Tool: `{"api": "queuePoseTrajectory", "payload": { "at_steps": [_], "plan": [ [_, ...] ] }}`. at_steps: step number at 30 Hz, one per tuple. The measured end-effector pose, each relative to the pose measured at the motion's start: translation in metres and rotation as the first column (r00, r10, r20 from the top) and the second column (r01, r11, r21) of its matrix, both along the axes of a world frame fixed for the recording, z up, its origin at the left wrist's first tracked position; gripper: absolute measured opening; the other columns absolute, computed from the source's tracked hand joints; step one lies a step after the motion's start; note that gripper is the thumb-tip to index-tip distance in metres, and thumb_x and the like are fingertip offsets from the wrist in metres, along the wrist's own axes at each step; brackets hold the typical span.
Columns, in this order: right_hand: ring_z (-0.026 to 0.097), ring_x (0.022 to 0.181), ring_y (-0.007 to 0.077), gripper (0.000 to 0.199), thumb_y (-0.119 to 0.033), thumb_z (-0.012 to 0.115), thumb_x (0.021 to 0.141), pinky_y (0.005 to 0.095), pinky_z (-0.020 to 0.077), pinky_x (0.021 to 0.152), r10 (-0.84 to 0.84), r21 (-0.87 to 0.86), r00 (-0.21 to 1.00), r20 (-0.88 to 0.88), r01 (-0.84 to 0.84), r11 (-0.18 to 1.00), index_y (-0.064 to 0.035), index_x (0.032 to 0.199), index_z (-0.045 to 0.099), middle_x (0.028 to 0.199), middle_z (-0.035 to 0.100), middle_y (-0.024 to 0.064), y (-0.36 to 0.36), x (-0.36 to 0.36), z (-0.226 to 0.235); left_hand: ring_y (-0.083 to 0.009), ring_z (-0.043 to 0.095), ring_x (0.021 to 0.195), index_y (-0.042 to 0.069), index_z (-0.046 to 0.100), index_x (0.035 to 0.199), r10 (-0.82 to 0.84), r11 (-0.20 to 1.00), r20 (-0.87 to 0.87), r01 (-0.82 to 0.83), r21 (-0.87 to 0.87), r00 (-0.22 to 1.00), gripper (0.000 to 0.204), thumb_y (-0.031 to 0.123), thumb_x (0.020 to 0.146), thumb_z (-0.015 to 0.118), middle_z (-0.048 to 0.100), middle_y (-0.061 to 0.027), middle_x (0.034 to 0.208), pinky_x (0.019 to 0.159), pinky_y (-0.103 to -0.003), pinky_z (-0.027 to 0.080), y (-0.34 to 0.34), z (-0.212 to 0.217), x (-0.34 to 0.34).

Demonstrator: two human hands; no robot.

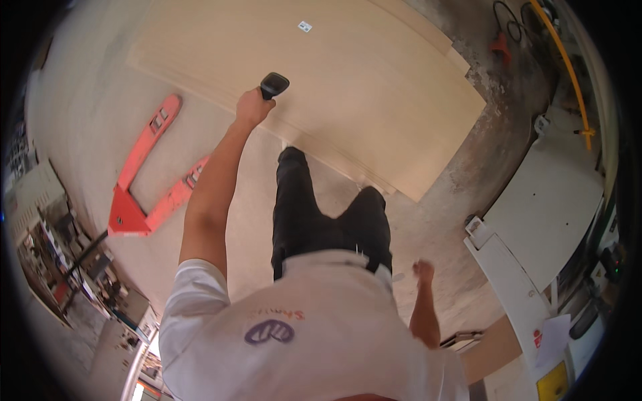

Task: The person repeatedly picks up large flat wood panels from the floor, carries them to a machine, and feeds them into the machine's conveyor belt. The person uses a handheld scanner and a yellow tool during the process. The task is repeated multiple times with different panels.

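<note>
Head view: tan boards [374, 87] are lying stacked across the far side; to their right, a white table [542, 200] is standing. On the left, a red pallet jack [130, 214] is resting with its forks pointing far and rightward. The right hand [422, 269] is hanging at the near right, apart from the boards; blur is obscuring its fingers, so whether they are open or closed cannot be told. The left hand's [251, 108] fingers are gripping a black scanner [275, 85] over the boards' near left edge. Farther off, a small white label [305, 26] is lying on the top board.
</note>
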State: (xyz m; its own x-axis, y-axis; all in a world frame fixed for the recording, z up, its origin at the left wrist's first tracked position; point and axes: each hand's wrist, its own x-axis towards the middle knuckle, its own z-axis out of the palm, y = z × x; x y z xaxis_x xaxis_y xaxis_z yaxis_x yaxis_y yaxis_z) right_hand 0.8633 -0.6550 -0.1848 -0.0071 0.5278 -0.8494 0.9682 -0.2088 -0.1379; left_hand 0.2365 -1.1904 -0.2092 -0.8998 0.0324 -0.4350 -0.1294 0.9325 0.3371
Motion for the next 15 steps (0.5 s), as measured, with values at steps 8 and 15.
{"api": "queuePoseTrajectory", "payload": {
  "at_steps": [8,15],
  "plan": [
    [0.071,0.087,0.0241,0.031,-0.019,0.056,0.096,0.0348,0.0543,0.075,0.450,-0.258,0.878,0.163,-0.403,0.878,0.0017,0.118,0.065,0.099,0.072,0.0153,-0.297,-0.004,0.155,-0.0371,0.069,0.077,0.000,0.070,0.093,-0.111,0.994,0.081,0.110,0.026,0.991,0.034,0.031,0.077,0.068,0.071,-0.0206,0.083,0.072,-0.046,0.057,0.001,-0.116,-0.191],
    [0.070,0.094,0.0251,0.031,-0.022,0.062,0.094,0.0346,0.0526,0.082,0.169,-0.182,0.948,0.270,-0.122,0.976,0.0000,0.114,0.068,0.101,0.072,0.0164,-0.349,-0.071,0.164,-0.0297,0.065,0.052,-0.001,0.068,0.089,-0.129,0.990,0.140,0.118,0.080,0.982,0.030,0.028,0.081,0.065,0.067,-0.0158,0.069,0.054,-0.040,0.056,0.011,-0.160,-0.250]
  ]
}}
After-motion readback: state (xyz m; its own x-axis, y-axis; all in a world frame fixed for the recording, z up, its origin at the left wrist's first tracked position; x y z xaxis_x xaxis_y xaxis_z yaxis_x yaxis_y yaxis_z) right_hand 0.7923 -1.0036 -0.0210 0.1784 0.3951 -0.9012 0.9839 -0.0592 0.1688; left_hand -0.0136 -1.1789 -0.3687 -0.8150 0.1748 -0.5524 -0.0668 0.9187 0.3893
